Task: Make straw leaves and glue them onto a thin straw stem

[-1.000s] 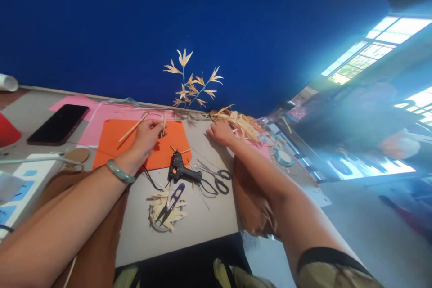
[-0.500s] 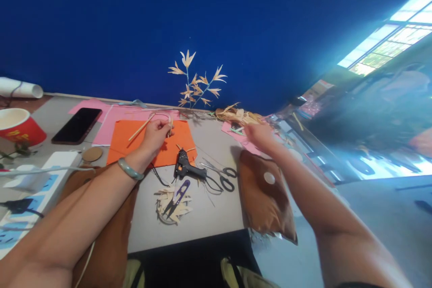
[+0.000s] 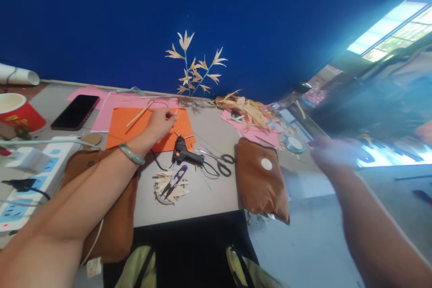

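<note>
My left hand (image 3: 162, 122), with a bangle on the wrist, is above the orange sheet (image 3: 126, 119). Its fingertips pinch a small pale strip (image 3: 176, 113), partly hidden by the fingers. A glue gun (image 3: 185, 153) lies just below that hand, close to black-handled scissors (image 3: 224, 164). Purple thread snips (image 3: 175, 181) rest on a small heap of pale cut pieces (image 3: 180, 191). Off to the right, my right hand (image 3: 332, 155) is smeared by motion beyond the table edge; its fingers cannot be made out. Dried husks (image 3: 249, 110) lie on pink paper at the back.
A branch of husk flowers (image 3: 194, 72) stands against the blue wall. Brown pouches lie at right (image 3: 259, 180) and left (image 3: 118, 225). On the left are a phone (image 3: 76, 111), a red cup (image 3: 23, 114) and a power strip (image 3: 40, 184). A tape roll (image 3: 294, 144) sits far right.
My right hand has swept right, away from the dried husks and past the table edge. My left hand stays over the orange sheet, still pinching. The whole view has shifted slightly.
</note>
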